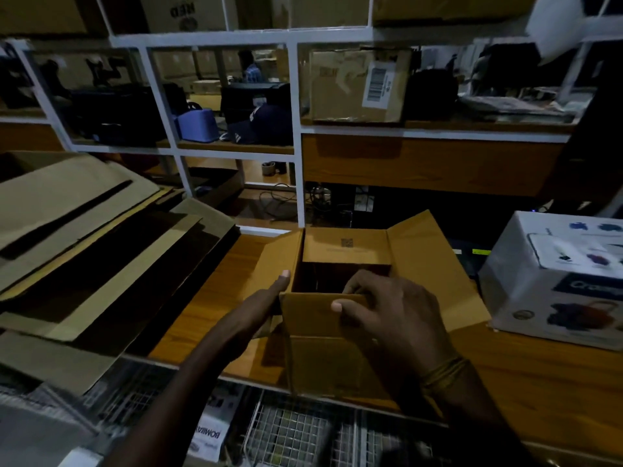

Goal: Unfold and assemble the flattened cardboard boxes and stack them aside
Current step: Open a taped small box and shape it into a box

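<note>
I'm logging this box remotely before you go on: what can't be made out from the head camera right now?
- Bottom of the open cardboard box: the inside is in deep shadow, so its closure cannot be seen.
- Right hand fingertips: curled over the near flap, hidden inside.
- Left hand: lies along the box's left side; its palm contact is hidden.
- Small print on the far flap: too small to read.
- White printed box: cut off by the right edge.

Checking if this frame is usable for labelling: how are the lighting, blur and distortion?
Head view: dim, with the open cardboard box and both hands lit well enough; the shelf frame bows from wide-angle distortion; the wire basket at the bottom edge is smeared.
</note>
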Demonstrator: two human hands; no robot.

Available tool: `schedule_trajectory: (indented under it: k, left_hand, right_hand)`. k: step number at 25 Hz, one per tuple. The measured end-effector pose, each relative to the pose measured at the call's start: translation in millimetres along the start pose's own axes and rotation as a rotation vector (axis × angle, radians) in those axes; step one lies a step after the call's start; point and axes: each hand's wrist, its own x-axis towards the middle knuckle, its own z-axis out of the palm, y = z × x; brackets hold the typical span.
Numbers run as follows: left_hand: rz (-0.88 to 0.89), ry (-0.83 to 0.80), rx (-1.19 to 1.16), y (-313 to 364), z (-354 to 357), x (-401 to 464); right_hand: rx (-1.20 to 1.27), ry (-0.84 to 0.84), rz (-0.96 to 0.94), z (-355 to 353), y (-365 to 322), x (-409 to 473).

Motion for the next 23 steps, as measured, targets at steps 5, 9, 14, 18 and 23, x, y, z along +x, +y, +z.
schedule_trajectory:
  k: [5, 9, 14, 18, 23]
  left_hand:
    - [0.048, -0.223, 0.381, -15, -4, -12]
    - [0.215, -0.062, 0.747, -36, 13, -7]
    - [0.415, 0.266, 0.931, -60, 29, -7]
    - [0.457, 0.373, 0.929, -70, 29, -15]
    - [0.412, 0.288, 0.921, -66, 19, -17]
  right_hand:
    - [0.096, -0.257, 0.131, 6, 4, -28]
    - [-0.025, -0.482, 0.191, 29, 20, -49]
    - [-0.072, -0.221, 0.249, 61, 30, -55]
    - [-0.095, -0.155, 0.194, 67, 24, -65]
    - [-0.108, -0.253, 0.223, 57, 23, -59]
